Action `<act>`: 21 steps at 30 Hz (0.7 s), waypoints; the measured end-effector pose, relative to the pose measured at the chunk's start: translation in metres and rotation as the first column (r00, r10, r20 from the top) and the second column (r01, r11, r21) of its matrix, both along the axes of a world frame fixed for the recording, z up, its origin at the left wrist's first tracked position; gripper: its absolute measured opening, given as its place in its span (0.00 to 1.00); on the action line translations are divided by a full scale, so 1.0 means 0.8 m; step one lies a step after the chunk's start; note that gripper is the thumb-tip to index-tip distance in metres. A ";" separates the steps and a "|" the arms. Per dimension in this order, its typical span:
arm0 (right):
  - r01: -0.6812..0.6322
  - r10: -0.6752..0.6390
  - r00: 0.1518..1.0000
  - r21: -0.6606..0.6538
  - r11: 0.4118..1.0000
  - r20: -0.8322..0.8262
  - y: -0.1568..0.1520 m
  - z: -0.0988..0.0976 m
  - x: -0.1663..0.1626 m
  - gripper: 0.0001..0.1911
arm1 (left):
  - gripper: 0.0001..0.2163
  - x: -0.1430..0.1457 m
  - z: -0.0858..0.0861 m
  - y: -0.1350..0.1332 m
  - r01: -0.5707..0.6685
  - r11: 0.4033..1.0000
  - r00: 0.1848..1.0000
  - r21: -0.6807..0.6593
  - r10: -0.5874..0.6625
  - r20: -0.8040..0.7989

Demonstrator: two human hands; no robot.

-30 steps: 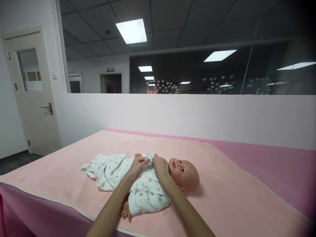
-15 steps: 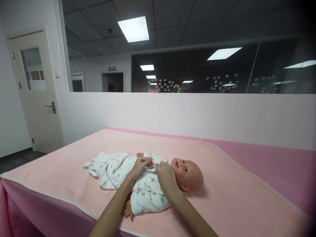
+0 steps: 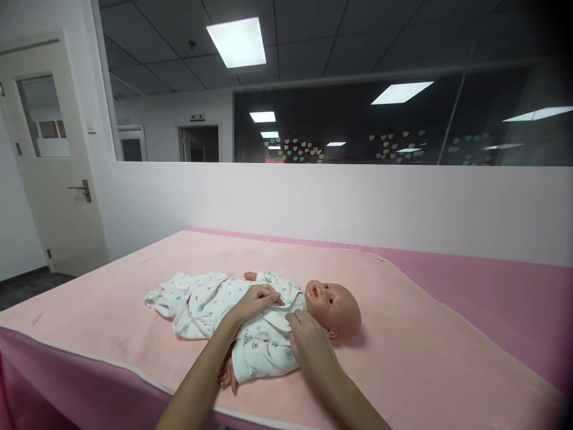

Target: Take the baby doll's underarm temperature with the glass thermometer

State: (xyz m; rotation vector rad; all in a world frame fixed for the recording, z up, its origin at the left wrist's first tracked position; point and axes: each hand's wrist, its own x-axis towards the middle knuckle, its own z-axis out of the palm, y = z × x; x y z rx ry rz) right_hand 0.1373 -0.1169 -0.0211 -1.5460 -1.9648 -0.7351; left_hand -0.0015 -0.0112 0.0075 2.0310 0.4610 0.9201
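Observation:
A baby doll (image 3: 338, 310) lies on its back on the pink-covered table, head to the right and face up. It wears white baby clothes (image 3: 264, 352) with small printed motifs, and its hands stick out of the sleeves. At the chest front, my left hand (image 3: 257, 303) is closed on the cloth near the front edge, its fingertips partly hidden. My right hand (image 3: 312, 341) pinches the near edge of the front just below the doll's neck. Between my two hands the front edges lie slightly apart.
The table cover (image 3: 425, 358) is pale peach over a pink sheet (image 3: 505, 292). Behind it stands a white half wall (image 3: 340, 206) with a window above. A door (image 3: 56, 179) is at the left.
My right hand has moved toward the near side, drawing the cloth edge with it and widening the space from my left hand. The whole view has shifted slightly.

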 end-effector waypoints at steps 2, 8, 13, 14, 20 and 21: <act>0.000 0.001 0.999 0.037 0.999 -0.036 0.004 0.010 0.000 0.13 | 0.18 -0.001 0.002 -0.003 0.009 1.000 1.000 0.022 -0.008 -0.029; -0.051 0.060 0.992 0.085 0.995 -0.109 0.015 0.011 -0.001 0.15 | 0.21 -0.008 0.003 0.003 -0.039 0.994 0.998 -0.103 0.035 -0.044; -0.054 0.066 0.996 0.171 0.984 -0.067 0.024 -0.012 0.007 0.26 | 0.24 -0.011 0.010 0.027 -0.153 0.953 0.987 -0.262 0.135 -0.087; -0.058 0.070 0.995 0.166 0.984 -0.070 0.026 -0.015 0.008 0.27 | 0.23 -0.009 0.015 0.034 -0.191 0.952 0.977 -0.240 0.161 -0.141; -0.049 0.065 0.985 0.104 0.993 -0.158 0.031 -0.019 0.002 0.28 | 0.21 0.021 0.033 0.078 -0.486 0.873 0.850 0.040 0.482 -0.214; -0.039 0.055 0.985 0.103 0.994 -0.166 0.031 -0.020 0.000 0.27 | 0.22 0.027 0.031 0.083 -0.502 0.861 0.834 0.077 0.506 -0.220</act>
